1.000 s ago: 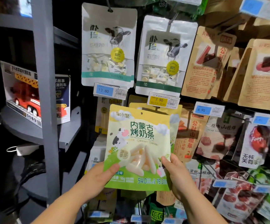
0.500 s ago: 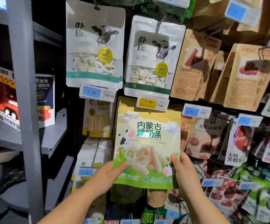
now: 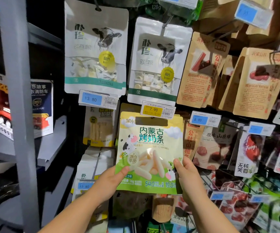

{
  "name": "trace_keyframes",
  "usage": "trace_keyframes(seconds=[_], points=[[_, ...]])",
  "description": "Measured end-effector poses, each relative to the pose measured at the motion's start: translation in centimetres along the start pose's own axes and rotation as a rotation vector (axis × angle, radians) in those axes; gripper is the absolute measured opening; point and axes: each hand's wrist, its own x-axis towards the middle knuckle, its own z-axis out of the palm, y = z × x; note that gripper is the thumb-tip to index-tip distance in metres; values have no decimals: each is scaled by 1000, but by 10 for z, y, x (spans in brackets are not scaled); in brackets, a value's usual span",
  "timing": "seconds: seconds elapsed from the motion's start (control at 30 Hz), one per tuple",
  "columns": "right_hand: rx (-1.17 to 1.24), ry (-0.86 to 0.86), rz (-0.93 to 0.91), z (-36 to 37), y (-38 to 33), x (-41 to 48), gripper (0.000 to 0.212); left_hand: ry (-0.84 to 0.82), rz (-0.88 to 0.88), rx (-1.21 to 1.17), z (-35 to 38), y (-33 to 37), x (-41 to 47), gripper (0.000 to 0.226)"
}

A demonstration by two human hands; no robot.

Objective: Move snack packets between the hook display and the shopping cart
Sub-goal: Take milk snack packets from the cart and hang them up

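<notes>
- Both grips, left hand (image 3: 109, 182) and right hand (image 3: 190, 180), are pinching the lower corners of the green milk-stick packet (image 3: 150, 153), its top lying behind the yellow price tag (image 3: 157, 110).
- Holding it level and sliding straight along the hidden hook is looking wisest.

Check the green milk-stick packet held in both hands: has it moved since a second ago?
Yes. The green packet has shifted right relative to the yellow 7.90 price tag; its top edge now sits almost centred under that tag.
</notes>
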Motion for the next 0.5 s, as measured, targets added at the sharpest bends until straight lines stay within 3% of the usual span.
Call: trace_keyframes(seconds=[0.2, 0.33, 0.5], points=[[-12, -4, 15, 8, 3, 12, 15, 42, -14, 16, -4, -7, 15, 18], [1, -4, 34, 15, 5, 24, 16, 59, -91, -140, -3, -14, 28, 31], [10, -4, 62, 24, 6, 39, 20, 104, -147, -169, -2, -18, 47, 33]])
